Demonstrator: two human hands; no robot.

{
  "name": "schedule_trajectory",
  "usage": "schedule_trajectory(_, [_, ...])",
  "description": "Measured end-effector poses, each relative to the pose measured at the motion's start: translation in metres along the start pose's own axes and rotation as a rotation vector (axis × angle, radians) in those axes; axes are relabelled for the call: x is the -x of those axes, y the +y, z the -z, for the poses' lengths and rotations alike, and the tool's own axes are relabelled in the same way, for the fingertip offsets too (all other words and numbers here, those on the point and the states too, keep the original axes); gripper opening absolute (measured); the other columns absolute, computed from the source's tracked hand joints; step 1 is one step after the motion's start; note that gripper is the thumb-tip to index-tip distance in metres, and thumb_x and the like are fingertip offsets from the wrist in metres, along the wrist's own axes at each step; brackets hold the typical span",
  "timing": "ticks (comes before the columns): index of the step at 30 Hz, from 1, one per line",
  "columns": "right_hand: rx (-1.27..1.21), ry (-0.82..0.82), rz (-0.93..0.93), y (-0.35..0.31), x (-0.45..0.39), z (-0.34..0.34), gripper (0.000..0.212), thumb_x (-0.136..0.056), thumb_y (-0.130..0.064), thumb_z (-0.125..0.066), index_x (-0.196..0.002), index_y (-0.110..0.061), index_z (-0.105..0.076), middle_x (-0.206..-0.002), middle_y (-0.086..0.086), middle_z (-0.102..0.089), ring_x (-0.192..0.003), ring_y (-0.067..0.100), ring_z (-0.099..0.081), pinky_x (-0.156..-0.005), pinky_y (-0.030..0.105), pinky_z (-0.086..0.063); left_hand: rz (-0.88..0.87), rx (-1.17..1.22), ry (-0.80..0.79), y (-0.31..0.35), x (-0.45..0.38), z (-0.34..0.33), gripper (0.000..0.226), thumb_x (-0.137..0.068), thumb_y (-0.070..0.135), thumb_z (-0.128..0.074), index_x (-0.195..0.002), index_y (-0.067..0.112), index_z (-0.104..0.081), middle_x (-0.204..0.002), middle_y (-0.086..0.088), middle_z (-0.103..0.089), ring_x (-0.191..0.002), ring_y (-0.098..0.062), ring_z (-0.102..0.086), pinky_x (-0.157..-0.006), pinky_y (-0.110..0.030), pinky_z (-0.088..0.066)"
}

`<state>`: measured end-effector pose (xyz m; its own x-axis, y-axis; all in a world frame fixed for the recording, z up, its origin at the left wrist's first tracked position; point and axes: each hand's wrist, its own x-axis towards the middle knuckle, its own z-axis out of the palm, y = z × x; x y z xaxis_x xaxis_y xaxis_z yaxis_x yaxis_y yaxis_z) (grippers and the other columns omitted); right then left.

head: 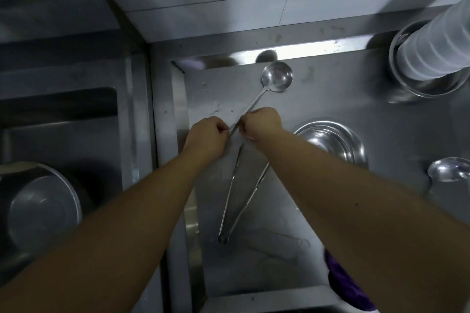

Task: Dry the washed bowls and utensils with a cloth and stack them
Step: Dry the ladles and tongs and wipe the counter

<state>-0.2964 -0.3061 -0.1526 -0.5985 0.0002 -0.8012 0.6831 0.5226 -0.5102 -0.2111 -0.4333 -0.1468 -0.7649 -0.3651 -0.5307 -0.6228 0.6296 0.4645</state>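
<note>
A purple cloth (343, 284) lies at the near edge of the steel counter (381, 134), with metal tongs (234, 198) just beyond it. Farther in, the left hand (207, 138) and right hand (262, 122) both curl closed around the handle of a ladle (276, 77), its bowl toward the counter's back rim; stacked bowls (335, 140) sit right of the hands

No readable text, label, brand, number or sign seen anywhere in view.
</note>
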Motion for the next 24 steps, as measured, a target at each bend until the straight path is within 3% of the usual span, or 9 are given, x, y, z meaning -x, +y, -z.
schedule_trajectory(4, [-0.049, 0.046, 0.065, 0.000, 0.009, 0.002, 0.012, -0.092, -0.014, -0.070, -0.084, -0.012, -0.079, -0.085, 0.015, -0.078, -0.086, 0.036, -0.077, -0.085, 0.053, -0.065, -0.017, 0.033, -0.001, 0.008, 0.006, 0.011, 0.014, -0.098, 0.027, -0.065, -0.106, 0.027, -0.076, -0.107, 0.009, -0.073, -0.097, -0.013, -0.065, -0.079, -0.029, -0.048])
schedule_trajectory(8, [-0.093, 0.037, 0.108, 0.009, 0.027, 0.019, 0.031, -0.085, -0.012, -0.068, -0.055, -0.017, -0.073, -0.064, 0.006, -0.074, -0.080, 0.038, -0.077, -0.082, 0.057, -0.064, -0.026, 0.051, -0.017, 0.022, 0.025, 0.015, 0.013, -0.097, 0.029, -0.066, -0.105, 0.028, -0.077, -0.098, 0.011, -0.071, -0.087, -0.011, -0.064, -0.076, -0.029, -0.051])
schedule_trajectory(11, [-0.094, 0.042, 0.176, 0.023, 0.048, 0.044, 0.020, -0.080, -0.017, -0.066, -0.062, -0.016, -0.076, -0.063, 0.005, -0.074, -0.075, 0.034, -0.076, -0.080, 0.057, -0.063, -0.031, 0.091, -0.042, 0.038, 0.048, 0.005, 0.008, -0.097, 0.030, -0.068, -0.101, 0.030, -0.075, -0.091, 0.012, -0.070, -0.080, -0.009, -0.064, -0.072, -0.030, -0.054])
schedule_trajectory(14, [-0.099, 0.060, 0.219, 0.046, 0.066, 0.078, 0.015, -0.082, -0.014, -0.067, -0.070, -0.011, -0.076, -0.066, 0.008, -0.074, -0.070, 0.031, -0.075, -0.078, 0.055, -0.064, -0.056, 0.116, -0.073, 0.060, 0.076, -0.015, 0.006, -0.095, 0.030, -0.070, -0.091, 0.034, -0.073, -0.085, 0.014, -0.071, -0.074, -0.003, -0.066, -0.061, -0.021, -0.045])
schedule_trajectory(18, [-0.126, 0.117, 0.214, 0.089, 0.085, 0.131, 0.020, -0.085, -0.010, -0.071, -0.066, -0.015, -0.076, -0.065, 0.003, -0.074, -0.065, 0.018, -0.072, -0.073, 0.040, -0.061, -0.101, 0.108, -0.135, 0.095, 0.114, -0.056, 0.003, -0.093, 0.032, -0.071, -0.092, 0.033, -0.073, -0.085, 0.015, -0.070, -0.077, 0.001, -0.062, -0.069, -0.022, -0.044])
schedule_trajectory(20, [-0.157, 0.119, 0.207, 0.115, 0.092, 0.159, 0.020, -0.087, -0.008, -0.072, -0.068, -0.014, -0.077, -0.065, 0.003, -0.074, -0.067, 0.020, -0.073, -0.075, 0.040, -0.061, -0.114, 0.104, -0.169, 0.114, 0.134, -0.079, 0.010, -0.092, 0.033, -0.070, -0.084, 0.038, -0.068, -0.081, 0.019, -0.068, -0.075, 0.005, -0.061, -0.066, -0.018, -0.043])
schedule_trajectory(24, [-0.233, 0.131, 0.159, 0.171, 0.106, 0.219, 0.028, -0.090, -0.005, -0.072, -0.066, -0.019, -0.079, -0.065, 0.003, -0.075, -0.065, 0.018, -0.072, -0.074, 0.041, -0.062, -0.135, 0.110, -0.260, 0.153, 0.172, -0.131, 0.011, -0.089, 0.032, -0.072, -0.081, 0.038, -0.067, -0.084, 0.016, -0.071, -0.080, -0.001, -0.065, -0.071, -0.020, -0.049])
